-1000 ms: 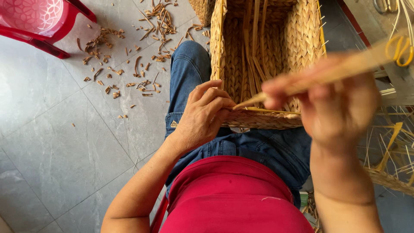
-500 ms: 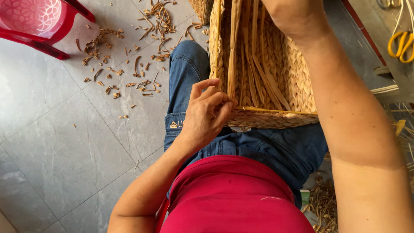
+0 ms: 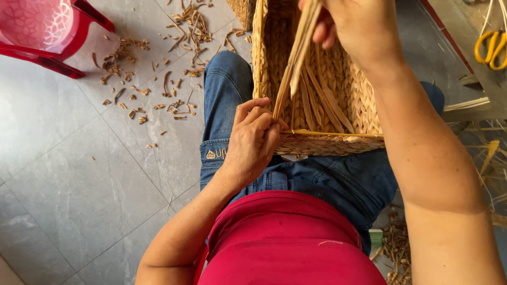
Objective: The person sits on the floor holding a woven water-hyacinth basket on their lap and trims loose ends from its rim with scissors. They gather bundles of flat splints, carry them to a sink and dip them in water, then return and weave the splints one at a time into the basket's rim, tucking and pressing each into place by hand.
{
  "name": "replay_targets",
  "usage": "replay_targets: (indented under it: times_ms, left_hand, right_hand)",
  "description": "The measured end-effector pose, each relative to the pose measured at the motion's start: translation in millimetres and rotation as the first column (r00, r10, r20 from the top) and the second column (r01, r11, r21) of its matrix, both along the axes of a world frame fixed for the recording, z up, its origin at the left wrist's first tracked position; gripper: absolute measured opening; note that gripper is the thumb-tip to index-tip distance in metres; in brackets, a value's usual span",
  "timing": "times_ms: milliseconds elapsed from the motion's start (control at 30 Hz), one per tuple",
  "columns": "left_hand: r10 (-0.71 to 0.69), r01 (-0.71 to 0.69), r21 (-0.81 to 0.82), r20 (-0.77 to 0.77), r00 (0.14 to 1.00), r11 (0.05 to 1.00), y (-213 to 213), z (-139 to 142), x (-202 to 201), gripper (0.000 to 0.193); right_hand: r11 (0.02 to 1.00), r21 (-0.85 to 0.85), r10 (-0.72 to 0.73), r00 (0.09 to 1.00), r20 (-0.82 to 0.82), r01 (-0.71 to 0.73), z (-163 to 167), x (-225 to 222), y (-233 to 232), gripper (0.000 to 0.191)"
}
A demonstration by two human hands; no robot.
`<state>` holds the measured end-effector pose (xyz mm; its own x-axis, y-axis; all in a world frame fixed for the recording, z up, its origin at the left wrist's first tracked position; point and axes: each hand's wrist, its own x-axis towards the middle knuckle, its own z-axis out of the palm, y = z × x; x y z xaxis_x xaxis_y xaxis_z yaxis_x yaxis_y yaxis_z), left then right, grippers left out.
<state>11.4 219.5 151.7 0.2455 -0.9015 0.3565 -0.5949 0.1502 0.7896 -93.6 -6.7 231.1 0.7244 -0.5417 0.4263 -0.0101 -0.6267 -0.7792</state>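
1. The woven basket [image 3: 322,79] rests on the person's lap, its open top facing up and its near rim [image 3: 332,138] against the blue jeans [image 3: 227,89].
2. A bundle of flat straw strands [image 3: 298,50] rises from the near left corner of the basket, up along the inside.
3. The left hand [image 3: 253,140] is pinched shut on the base of the strands, right at the rim corner, thumb and fingertips pressed together.
4. The right hand [image 3: 354,26] is closed around the upper part of the same strands, holding them up and taut above the basket.
5. Risk, as I judge it: the strands look dry and thin, so a hard pull by the upper hand could snap or split them; if the pinch at the rim loosens, the weave there could slacken.
6. Further out, cut straw scraps [image 3: 158,68] litter the grey tiled floor [image 3: 68,174], a red plastic chair [image 3: 47,31] stands at the upper left, and yellow-handled scissors [image 3: 490,46] lie at the upper right.
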Motion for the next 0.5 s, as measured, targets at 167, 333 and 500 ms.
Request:
replay_targets:
  times_ms: [167, 333, 500]
  left_hand:
    - [-0.086, 0.086, -0.014, -0.024, 0.996, 0.996, 1, 1, 6, 0.011]
    - [-0.056, 0.058, -0.032, 0.070, 0.996, 0.998, -2, 1, 6, 0.017]
    - [-0.050, 0.052, -0.023, 0.102, 0.994, 0.998, -2, -1, 5, 0.022]
  right_hand:
    - [0.940, 0.340, 0.038, 0.994, -0.104, 0.000, -23, -26, 14, 0.036]
    - [0.891, 0.453, -0.001, 0.997, -0.077, 0.036, -42, -27, 19, 0.043]
    - [0.895, 0.447, 0.038, 0.997, -0.063, -0.006, -48, -27, 22, 0.046]
